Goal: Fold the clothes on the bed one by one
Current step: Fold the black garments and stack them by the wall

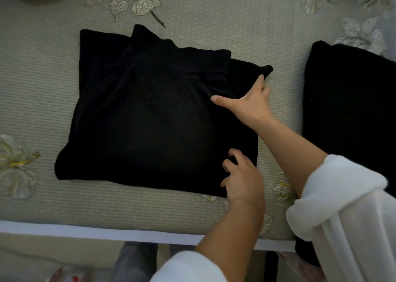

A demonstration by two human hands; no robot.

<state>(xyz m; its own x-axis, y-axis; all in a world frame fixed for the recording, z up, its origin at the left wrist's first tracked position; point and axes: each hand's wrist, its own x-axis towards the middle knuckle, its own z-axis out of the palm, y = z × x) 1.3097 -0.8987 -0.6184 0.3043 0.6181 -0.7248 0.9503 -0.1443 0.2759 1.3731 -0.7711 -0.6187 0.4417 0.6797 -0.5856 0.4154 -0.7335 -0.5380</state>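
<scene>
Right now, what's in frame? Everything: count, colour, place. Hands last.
folded fabric garment: 1, black, middle of the bed
second cloth item: 1, black, on the bed at the right edge of view, apart from the first
ribbed bedspread: 1, grey-green with pale embroidered flowers, under both
bed edge strip: 1, white, along the near side
things on the floor below the bed: blurred, cannot tell
rolled sleeves: 2, white, one on each forearm
right hand: 1, fingers spread flat, pressing the garment's right edge
left hand: 1, fingers curled on the garment's near right corner; cannot tell if it grips
</scene>
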